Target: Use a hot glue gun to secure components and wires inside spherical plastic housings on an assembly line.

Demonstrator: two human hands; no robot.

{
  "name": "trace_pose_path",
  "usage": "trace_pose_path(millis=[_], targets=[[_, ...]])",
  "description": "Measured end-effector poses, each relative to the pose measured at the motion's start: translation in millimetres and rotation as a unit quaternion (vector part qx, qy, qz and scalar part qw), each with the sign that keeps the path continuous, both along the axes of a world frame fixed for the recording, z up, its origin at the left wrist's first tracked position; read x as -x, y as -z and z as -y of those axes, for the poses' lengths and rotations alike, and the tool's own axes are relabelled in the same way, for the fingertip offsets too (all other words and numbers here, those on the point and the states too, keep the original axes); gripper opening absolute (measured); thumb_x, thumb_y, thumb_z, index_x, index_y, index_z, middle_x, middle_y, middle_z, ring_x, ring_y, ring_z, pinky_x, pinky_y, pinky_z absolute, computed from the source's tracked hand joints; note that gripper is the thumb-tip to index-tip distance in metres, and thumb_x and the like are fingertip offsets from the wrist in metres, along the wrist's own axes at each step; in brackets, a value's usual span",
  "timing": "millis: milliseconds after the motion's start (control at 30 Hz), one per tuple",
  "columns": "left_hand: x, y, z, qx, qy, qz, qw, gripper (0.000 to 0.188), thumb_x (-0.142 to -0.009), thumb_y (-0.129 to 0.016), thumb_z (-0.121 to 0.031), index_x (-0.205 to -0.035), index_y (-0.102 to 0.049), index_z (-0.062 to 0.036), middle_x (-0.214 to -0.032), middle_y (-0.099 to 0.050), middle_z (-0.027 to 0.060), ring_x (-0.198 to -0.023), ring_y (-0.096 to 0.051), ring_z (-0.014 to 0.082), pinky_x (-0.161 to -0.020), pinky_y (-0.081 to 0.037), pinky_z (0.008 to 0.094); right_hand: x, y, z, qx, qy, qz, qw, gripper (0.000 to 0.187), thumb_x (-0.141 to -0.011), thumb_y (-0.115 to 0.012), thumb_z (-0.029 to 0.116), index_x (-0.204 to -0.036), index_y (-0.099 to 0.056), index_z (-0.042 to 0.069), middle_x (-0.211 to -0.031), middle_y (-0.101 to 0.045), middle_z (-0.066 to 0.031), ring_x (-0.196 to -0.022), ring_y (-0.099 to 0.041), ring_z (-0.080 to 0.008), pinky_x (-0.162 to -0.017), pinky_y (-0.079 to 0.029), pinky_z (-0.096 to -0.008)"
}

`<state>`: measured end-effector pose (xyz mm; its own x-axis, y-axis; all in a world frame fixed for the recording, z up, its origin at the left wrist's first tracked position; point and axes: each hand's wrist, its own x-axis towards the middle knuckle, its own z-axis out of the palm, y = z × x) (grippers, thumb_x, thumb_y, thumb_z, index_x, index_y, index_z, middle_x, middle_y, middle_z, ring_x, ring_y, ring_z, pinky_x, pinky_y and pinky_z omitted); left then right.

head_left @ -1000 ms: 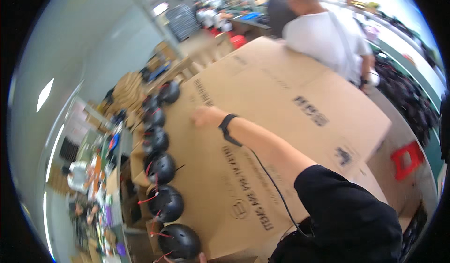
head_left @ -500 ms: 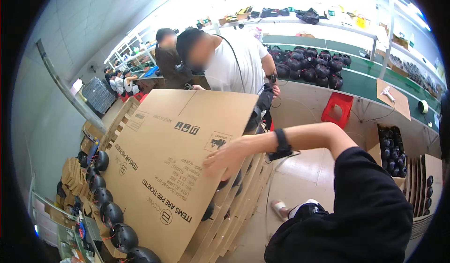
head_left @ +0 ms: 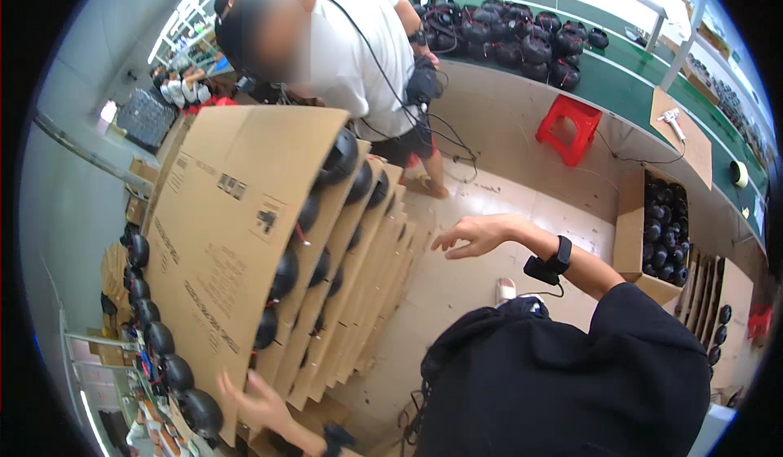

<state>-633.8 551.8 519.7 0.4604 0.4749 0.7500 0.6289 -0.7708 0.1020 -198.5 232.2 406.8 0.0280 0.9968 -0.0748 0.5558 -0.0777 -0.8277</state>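
Fingers spread, the left hand (head_left: 259, 404) is at the near corner of a flat brown cardboard sheet (head_left: 208, 220) atop round black shells (head_left: 284, 276); the right hand (head_left: 479, 234) hangs midair, fingers loosely parted.

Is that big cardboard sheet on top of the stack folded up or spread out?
Spread out: the cardboard sheet shows one broad printed face, with black domed shells visible beneath its right edge.

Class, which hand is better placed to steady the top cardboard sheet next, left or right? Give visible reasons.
Probably the left hand: with fingers spread, it is at the near end of the top cardboard sheet. The right hand appears over the floor, apart from the stack.
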Motion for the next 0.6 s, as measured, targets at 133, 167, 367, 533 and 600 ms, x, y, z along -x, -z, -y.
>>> trace_pose_path(millis=[133,167,367,533,600], targets=[[-119,-17,-32,0.091,0.04,-0.113,0.989,0.05,-0.103,-0.054,-0.035,-0.143,-0.05,-0.007,-0.15,-0.041,0.0225,-0.141,-0.039,0.0413,-0.114,-0.033,0.0494,-16,37,46,0.079,0.058,-0.052,0.994,0.049,-0.104,-0.051,0.04,-0.14,-0.053,0.006,-0.121,-0.069,-0.0185,-0.109,-0.068,-0.0332,-0.095,-0.054,-0.0427],[-145,-18,-41,0.132,0.026,-0.142,0.981,0.051,-0.103,-0.052,-0.039,-0.143,-0.05,-0.0088,-0.152,-0.04,0.0208,-0.142,-0.037,0.0405,-0.115,-0.032,0.0489,-20,45,56,0.083,0.061,-0.06,0.993,0.049,-0.104,-0.051,0.04,-0.14,-0.053,0.006,-0.121,-0.069,-0.0185,-0.109,-0.068,-0.0332,-0.095,-0.054,-0.0427],[-165,-12,-65,0.284,0.05,-0.196,0.937,0.049,-0.102,-0.053,-0.039,-0.14,-0.049,-0.0084,-0.145,-0.045,0.0167,-0.138,-0.042,0.0355,-0.114,-0.032,0.0464,-23,74,87,0.076,0.106,-0.11,0.985,0.048,-0.104,-0.051,0.039,-0.14,-0.053,0.008,-0.12,-0.07,-0.0196,-0.108,-0.069,-0.0338,-0.092,-0.056,-0.0441],[-175,-18,-60,0.28,0.049,-0.209,0.935,0.048,-0.102,-0.053,-0.037,-0.138,-0.049,-0.0065,-0.141,-0.046,0.0161,-0.134,-0.045,0.0344,-0.114,-0.033,0.0447,-29,87,102,0.104,0.13,-0.114,0.979,0.051,-0.103,-0.05,0.047,-0.138,-0.055,0.009,-0.117,-0.071,-0.0202,-0.108,-0.068,-0.035,-0.092,-0.055,-0.0435],[-178,-18,-60,0.28,0.05,-0.211,0.935,0.048,-0.101,-0.053,-0.035,-0.138,-0.049,-0.0058,-0.141,-0.046,0.016,-0.134,-0.045,0.0343,-0.114,-0.033,0.0443,-33,93,107,0.101,0.134,-0.121,0.978,0.051,-0.103,-0.05,0.047,-0.138,-0.055,0.01,-0.116,-0.071,-0.0205,-0.108,-0.068,-0.0352,-0.093,-0.055,-0.0438]])
